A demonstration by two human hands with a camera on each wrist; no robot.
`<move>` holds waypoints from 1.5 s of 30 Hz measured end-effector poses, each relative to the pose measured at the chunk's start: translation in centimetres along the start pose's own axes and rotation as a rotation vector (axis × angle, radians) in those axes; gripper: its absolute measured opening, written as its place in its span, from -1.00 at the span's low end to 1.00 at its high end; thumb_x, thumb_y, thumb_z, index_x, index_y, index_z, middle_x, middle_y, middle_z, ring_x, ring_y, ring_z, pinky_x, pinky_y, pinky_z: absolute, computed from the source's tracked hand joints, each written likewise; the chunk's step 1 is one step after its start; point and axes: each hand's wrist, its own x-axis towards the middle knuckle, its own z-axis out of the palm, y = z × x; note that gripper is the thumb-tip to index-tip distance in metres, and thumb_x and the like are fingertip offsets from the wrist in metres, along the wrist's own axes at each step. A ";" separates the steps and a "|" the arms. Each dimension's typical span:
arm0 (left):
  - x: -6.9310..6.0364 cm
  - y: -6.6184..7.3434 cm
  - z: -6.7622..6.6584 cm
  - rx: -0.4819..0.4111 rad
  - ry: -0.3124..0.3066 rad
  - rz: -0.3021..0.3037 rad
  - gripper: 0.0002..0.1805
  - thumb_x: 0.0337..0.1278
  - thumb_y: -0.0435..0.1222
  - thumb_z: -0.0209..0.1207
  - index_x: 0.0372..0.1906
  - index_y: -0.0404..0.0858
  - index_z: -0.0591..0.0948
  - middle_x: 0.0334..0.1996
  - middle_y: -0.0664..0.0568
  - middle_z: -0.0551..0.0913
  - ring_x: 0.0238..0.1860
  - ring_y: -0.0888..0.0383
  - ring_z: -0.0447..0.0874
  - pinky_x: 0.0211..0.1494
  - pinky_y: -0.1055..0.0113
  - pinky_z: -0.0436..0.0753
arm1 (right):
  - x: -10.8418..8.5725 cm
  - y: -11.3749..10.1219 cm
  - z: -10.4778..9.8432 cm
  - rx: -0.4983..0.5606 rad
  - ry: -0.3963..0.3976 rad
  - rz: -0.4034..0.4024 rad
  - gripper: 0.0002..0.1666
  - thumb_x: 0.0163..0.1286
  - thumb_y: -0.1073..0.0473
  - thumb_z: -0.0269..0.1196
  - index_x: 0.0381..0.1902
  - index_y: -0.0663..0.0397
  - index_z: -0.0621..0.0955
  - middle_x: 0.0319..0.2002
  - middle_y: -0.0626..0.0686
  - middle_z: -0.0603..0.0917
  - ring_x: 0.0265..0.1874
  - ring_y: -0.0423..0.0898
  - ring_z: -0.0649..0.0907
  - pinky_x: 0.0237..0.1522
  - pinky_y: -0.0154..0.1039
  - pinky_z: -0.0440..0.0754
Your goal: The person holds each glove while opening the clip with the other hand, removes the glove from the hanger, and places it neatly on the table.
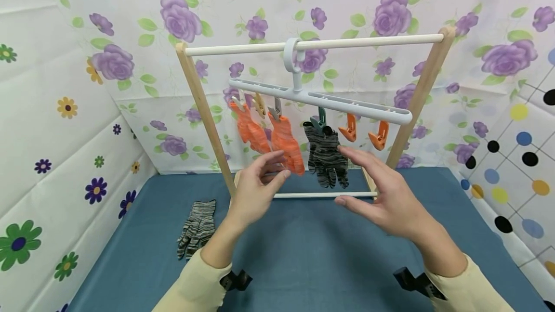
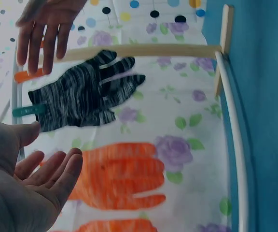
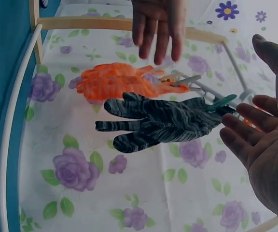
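A black-and-grey striped glove (image 1: pixel 326 158) hangs by its cuff from a green clothespin (image 1: pixel 319 118) on the white hanger (image 1: pixel 347 105). Beside its right edge is my right hand (image 1: pixel 392 196), fingers extended and thumb apart, holding nothing. To the left, two orange gloves (image 1: pixel 286 146) hang from other clothespins. My left hand (image 1: pixel 257 187) is in front of the nearer orange glove, fingers loosely bent with nothing between them; whether it touches the glove I cannot tell. In the left wrist view, the striped glove (image 2: pixel 88 92) hangs between both hands.
The hanger hooks over the white top rod (image 1: pixel 360 42) of a wooden-sided rack (image 1: pixel 204 110). Two orange clothespins (image 1: pixel 378 136) hang at its right end, and a tan one (image 1: pixel 259 105) between the orange gloves. Another striped glove (image 1: pixel 198 225) lies on the blue table (image 1: pixel 312 254).
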 end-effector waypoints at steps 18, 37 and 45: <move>5.0 1.7 3.9 -0.182 -0.013 0.023 -0.38 0.58 -0.30 0.23 0.58 -0.32 0.37 0.45 -0.10 0.52 0.42 -0.01 0.54 0.42 0.22 0.53 | 1.4 0.6 0.2 -0.009 0.106 0.004 0.15 0.17 0.37 0.61 0.65 0.01 0.33 0.56 0.05 0.42 0.44 0.06 0.50 0.43 -0.39 0.35; 7.3 0.9 5.3 -0.167 0.134 -0.023 -0.69 0.52 -0.29 0.30 0.13 -0.46 0.68 -0.07 -0.17 0.78 -0.07 0.00 0.79 0.06 0.21 0.76 | 1.9 0.4 0.0 -0.017 0.102 -0.009 0.14 0.20 0.38 0.60 0.66 -0.01 0.32 0.58 0.02 0.38 0.48 0.02 0.47 0.42 -0.38 0.38; 7.1 0.9 5.4 -0.170 0.136 -0.024 -0.70 0.53 -0.30 0.29 0.13 -0.45 0.66 -0.06 -0.18 0.80 -0.09 -0.01 0.81 0.05 0.20 0.77 | 2.6 0.3 0.1 -0.059 0.123 0.044 0.04 0.29 0.29 0.56 0.65 -0.01 0.34 0.58 0.02 0.39 0.44 0.07 0.52 0.41 -0.01 0.49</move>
